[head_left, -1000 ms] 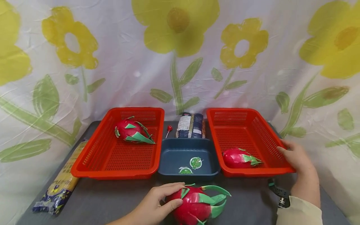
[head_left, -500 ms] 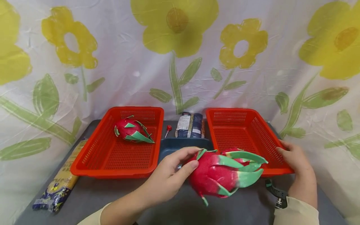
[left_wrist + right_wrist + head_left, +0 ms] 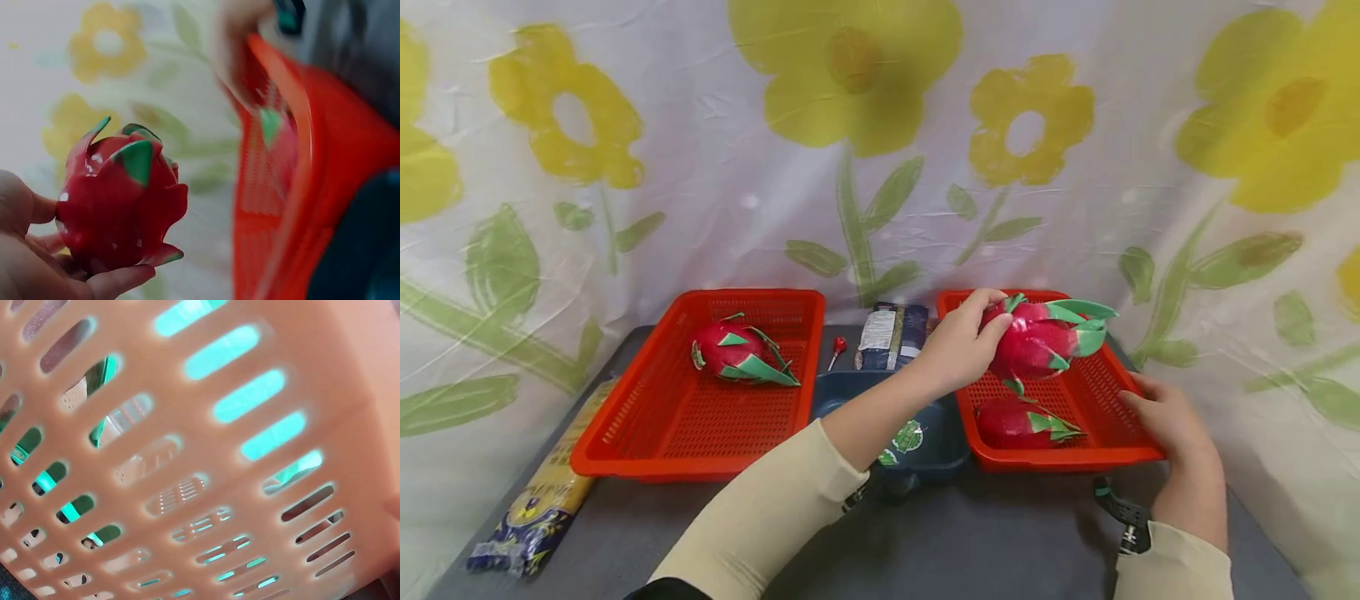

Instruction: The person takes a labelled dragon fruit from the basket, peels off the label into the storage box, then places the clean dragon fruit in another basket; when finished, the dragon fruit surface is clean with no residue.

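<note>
In the head view my left hand (image 3: 958, 346) grips a red dragon fruit (image 3: 1037, 340) with green-tipped scales, raised over the right red basket (image 3: 1075, 457). The left wrist view shows the fingers and thumb around one end of this dragon fruit (image 3: 119, 206), its scales pointing away. A second dragon fruit (image 3: 1018, 423) lies inside that basket near its front wall. My right hand (image 3: 1168, 417) holds the basket's right rim, thumb over the edge. Up close in the right wrist view is the slotted basket wall (image 3: 206, 462); the hand is hidden there.
Another red basket (image 3: 700, 467) at the left holds a third dragon fruit (image 3: 737, 352). Between the baskets sits a dark blue tray (image 3: 940, 467), with a dark package (image 3: 891, 335) and a red lollipop (image 3: 838, 346) behind. A yellow packet (image 3: 542, 500) lies far left.
My left hand has lifted the dragon fruit off the table front and carried it up, forward and right over the right basket. The right hand stays on the rim.
</note>
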Available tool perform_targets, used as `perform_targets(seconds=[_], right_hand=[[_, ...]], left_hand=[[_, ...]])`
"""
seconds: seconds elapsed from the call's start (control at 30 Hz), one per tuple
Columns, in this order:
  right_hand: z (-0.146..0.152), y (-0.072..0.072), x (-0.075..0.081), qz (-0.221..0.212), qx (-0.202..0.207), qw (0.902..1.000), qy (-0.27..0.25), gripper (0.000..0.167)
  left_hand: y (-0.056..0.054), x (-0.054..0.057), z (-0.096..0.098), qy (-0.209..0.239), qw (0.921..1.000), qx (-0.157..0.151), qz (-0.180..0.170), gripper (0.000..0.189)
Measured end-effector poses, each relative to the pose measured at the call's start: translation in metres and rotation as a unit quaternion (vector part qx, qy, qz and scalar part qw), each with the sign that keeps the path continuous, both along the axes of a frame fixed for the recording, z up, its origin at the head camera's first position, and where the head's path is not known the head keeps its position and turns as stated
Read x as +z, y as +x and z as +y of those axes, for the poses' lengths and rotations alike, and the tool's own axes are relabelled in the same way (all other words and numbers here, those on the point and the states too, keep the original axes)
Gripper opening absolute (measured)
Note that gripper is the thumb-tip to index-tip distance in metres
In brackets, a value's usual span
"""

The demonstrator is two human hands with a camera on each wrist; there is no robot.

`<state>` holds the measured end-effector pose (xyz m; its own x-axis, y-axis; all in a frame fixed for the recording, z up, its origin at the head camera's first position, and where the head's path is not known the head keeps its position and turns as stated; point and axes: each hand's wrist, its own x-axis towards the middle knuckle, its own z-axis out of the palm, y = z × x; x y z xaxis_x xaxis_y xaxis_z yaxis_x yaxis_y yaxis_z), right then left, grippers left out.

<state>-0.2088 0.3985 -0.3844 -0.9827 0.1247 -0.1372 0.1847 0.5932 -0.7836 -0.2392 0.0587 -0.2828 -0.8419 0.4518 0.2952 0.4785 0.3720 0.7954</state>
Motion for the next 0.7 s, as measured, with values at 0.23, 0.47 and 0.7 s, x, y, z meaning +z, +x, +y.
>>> perform_targets(seconds=[0.23,0.47,0.7], right_hand=[[0.001,0.0,0.001,0.004,0.009,0.9999,-0.007,0.06],[-0.001,0.0,0.0,0.015,0.024,0.9996,0.004,0.06],[-0.008,-0.006,0.0,0.014,0.029,0.9992,-0.022,0.06]], left_hand=[[-0.055,-0.027,0.038,-0.116,0.9928,0.028,-0.009,0.039],[-0.062,-0.069,0.045,-0.251,0.9666,0.048,-0.016,0.034],[-0.062,-0.081,0.033,-0.294,0.9549,0.04,0.004,0.042]])
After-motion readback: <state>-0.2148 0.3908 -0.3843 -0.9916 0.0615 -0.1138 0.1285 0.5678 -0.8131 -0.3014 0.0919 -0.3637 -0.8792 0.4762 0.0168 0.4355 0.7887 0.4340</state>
